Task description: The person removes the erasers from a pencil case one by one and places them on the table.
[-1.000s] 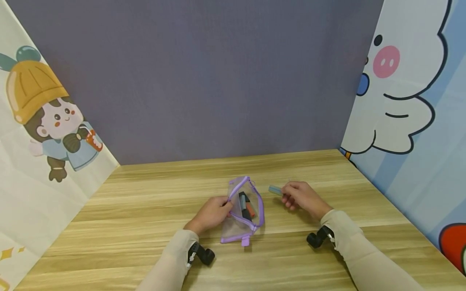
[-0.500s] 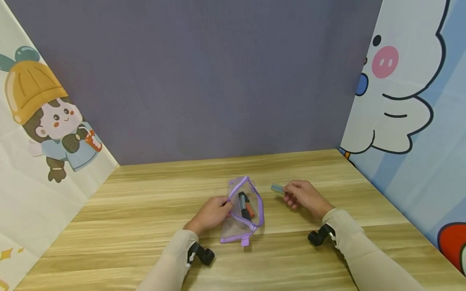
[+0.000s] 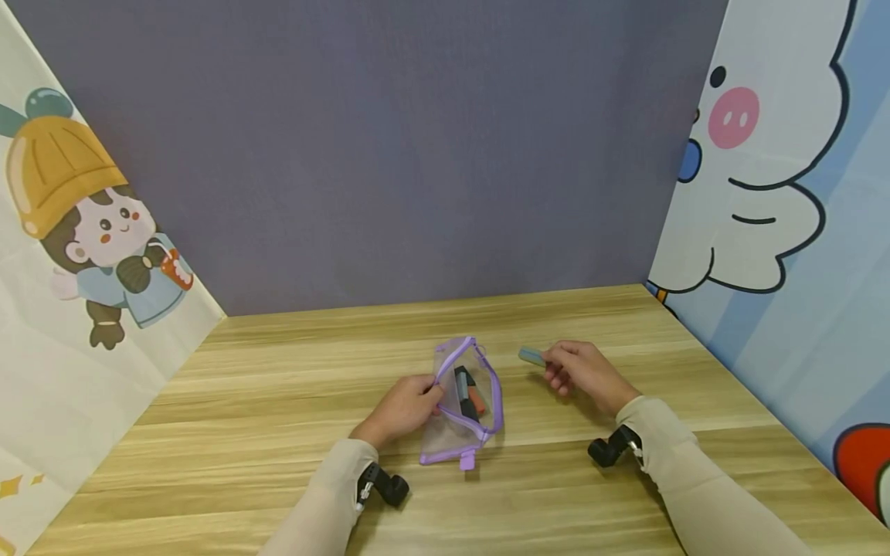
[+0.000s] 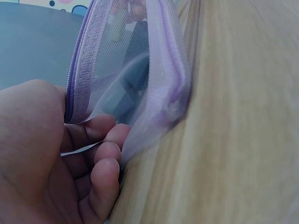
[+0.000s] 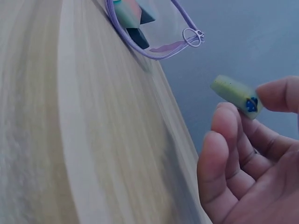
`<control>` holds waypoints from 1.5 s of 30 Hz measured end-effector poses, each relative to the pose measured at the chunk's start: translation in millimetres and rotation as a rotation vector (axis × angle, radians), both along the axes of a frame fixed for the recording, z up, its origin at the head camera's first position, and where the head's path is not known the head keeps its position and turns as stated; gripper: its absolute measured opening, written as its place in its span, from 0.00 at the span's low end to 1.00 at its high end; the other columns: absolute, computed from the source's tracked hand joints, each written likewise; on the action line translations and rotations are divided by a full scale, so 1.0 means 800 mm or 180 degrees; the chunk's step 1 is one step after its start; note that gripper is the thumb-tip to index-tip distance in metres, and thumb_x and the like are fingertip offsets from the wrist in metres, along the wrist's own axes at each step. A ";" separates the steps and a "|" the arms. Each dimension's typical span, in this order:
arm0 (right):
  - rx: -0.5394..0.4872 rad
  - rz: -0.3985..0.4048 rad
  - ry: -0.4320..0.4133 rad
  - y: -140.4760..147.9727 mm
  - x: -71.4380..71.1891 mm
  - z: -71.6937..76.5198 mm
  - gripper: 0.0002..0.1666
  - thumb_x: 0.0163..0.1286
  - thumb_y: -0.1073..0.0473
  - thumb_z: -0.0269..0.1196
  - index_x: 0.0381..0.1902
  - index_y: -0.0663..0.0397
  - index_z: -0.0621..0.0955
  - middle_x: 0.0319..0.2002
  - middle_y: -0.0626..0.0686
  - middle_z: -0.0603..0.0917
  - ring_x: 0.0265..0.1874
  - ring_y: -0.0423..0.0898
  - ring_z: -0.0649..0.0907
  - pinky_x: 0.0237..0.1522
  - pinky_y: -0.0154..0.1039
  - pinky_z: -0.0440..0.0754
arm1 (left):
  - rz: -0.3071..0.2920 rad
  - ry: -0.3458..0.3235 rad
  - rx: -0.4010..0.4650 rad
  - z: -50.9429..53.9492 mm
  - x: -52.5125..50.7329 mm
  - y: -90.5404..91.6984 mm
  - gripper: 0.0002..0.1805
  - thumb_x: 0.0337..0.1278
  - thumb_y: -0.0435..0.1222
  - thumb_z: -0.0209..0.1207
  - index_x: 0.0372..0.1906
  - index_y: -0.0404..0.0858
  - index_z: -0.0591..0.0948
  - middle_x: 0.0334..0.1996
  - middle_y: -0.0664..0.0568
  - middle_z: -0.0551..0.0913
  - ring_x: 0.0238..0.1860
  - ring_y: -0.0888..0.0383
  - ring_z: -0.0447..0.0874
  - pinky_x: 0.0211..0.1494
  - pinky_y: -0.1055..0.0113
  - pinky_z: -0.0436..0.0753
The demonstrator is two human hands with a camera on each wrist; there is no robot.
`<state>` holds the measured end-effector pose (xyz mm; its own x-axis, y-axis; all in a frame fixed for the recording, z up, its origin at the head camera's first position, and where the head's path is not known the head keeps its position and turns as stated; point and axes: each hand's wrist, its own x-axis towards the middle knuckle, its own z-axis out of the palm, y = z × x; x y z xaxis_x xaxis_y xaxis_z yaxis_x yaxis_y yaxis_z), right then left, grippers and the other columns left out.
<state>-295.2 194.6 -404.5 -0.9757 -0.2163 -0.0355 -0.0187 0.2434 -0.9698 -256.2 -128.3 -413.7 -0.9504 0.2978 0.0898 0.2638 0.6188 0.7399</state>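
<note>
A mesh pouch with purple trim (image 3: 497, 401) lies with its mouth open near the middle of the table. My left hand (image 3: 403, 409) pinches its left edge; in the left wrist view the left hand (image 4: 60, 154) has thumb and fingers on the zipper edge (image 4: 79, 79). Inside the pouch are a dark grey item (image 3: 464, 390) and an orange-red one (image 3: 477, 400). To the right of the pouch, apart from it, my right hand (image 3: 584, 374) pinches a small grey-green block (image 3: 531, 355). The right wrist view shows this block (image 5: 231, 93) with a blue mark, between thumb and fingers of the right hand (image 5: 257, 163).
The wooden table (image 3: 278, 371) ends at a dark grey panel (image 3: 417, 154) behind. Printed cartoon sheets stand at the left (image 3: 42, 309) and right (image 3: 820, 309). A metal ring (image 5: 192, 37) hangs at the pouch's zipper end.
My right hand, with the block in it, has moved slightly up and to the right, away from the pouch. The left hand keeps its grip and the pouch has hardly moved.
</note>
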 end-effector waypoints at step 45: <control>0.0376 -0.0398 0.0141 0.028 -0.005 -0.003 0.21 0.73 0.51 0.61 0.43 0.69 0.80 0.30 0.55 0.83 0.25 0.44 0.81 0.27 0.38 0.83 | -0.0024 0.0067 -0.0073 -0.003 -0.001 0.000 0.17 0.73 0.40 0.50 0.24 0.44 0.76 0.23 0.57 0.81 0.21 0.61 0.73 0.23 0.66 0.72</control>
